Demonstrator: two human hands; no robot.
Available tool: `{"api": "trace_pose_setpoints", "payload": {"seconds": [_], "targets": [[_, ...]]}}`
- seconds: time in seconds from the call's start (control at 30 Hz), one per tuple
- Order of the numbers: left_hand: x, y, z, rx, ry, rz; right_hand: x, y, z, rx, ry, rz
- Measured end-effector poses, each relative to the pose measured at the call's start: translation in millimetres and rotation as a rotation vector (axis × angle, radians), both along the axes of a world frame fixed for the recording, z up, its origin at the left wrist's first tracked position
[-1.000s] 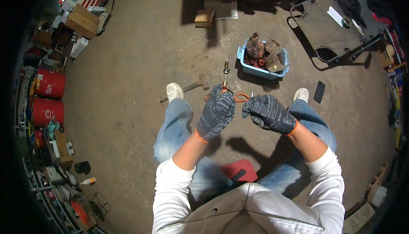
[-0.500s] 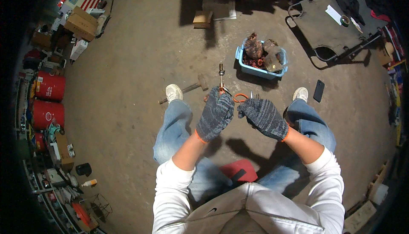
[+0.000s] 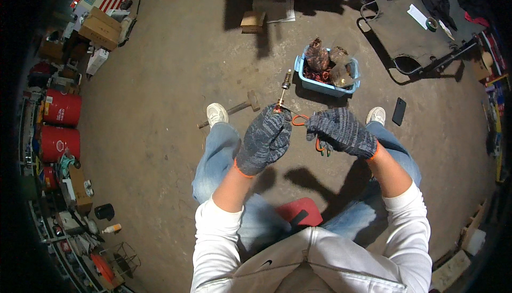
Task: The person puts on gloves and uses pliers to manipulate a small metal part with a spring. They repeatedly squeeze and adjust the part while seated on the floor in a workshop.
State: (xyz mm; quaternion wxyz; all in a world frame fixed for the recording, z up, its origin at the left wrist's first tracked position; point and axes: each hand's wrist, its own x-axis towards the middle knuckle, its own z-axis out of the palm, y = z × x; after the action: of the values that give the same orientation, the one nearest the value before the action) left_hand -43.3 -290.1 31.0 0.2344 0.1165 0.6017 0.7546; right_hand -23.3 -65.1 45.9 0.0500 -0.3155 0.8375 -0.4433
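Observation:
Both my hands wear grey knitted gloves with orange cuffs. My left hand (image 3: 265, 135) is closed round the lower end of a slim metal rod fitting (image 3: 284, 87) with a ribbed, spring-like tip and copper-coloured parts near the fingers. The fitting points up and slightly right. Close by on the right, my right hand (image 3: 341, 131) is closed round a hand tool with orange and green handles (image 3: 321, 147); its working end is hidden by the glove. Between the hands shows an orange loop (image 3: 299, 121); I cannot tell whether it is wire or part of the tool.
Beyond my hands stands a light-blue basin (image 3: 326, 90) with copper-coloured scrap and plastic bags. A hammer (image 3: 234, 109) lies by my left shoe, a black phone (image 3: 399, 111) beyond my right. A folding cot (image 3: 416, 31) is far right; red drums (image 3: 61, 107) and cartons (image 3: 101, 28) line the left.
The fitting has tilted to the right in my left hand. My right hand has moved up and right and turned, so the tool's handle ends now show below it.

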Motion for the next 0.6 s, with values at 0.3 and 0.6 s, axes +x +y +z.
{"api": "trace_pose_setpoints", "payload": {"seconds": [0.3, 0.6], "targets": [[-6, -13, 14, -0.436, 0.396, -0.129, 0, 16, 28, 0.126, 0.108, -0.058], [-11, -5, 22, -0.456, 0.47, -0.179, 3, 15, 28, 0.077, -0.117, -0.121]]}}
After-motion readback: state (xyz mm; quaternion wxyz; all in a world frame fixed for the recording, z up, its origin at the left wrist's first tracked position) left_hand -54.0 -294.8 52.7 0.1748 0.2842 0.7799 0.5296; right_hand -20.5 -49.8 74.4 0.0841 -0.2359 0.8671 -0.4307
